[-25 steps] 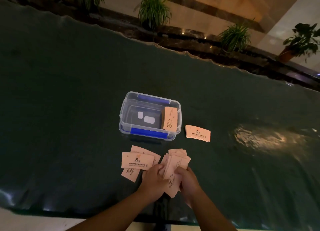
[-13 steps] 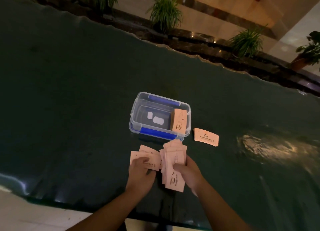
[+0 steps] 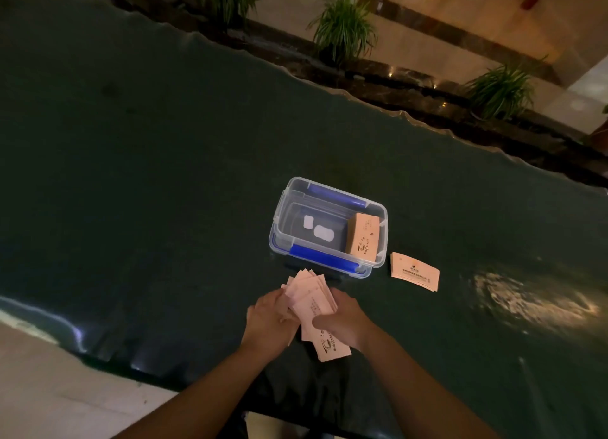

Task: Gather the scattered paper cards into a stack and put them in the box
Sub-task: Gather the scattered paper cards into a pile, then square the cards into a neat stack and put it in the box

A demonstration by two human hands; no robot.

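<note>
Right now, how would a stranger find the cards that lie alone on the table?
Find the clear box with blue clasps on the dark table. Just right of it lies a small pile of cards. Unlike the others, it is neither in the box nor in the hands.

The box (image 3: 329, 228) is clear, glossy plastic with blue plastic clips. The cards (image 3: 316, 302) are matt paper. The table (image 3: 164, 175) is dark, smooth and glossy.

This looks like a hotel or office lobby, dimly lit. A long dark tabletop (image 3: 164, 142) with a wavy, glossy edge stands beside a polished dark stone ledge (image 3: 411, 86) lined with potted green plants (image 3: 343, 27). Past them spreads a shiny beige stone floor (image 3: 427, 47) under warm lamplight.
</note>
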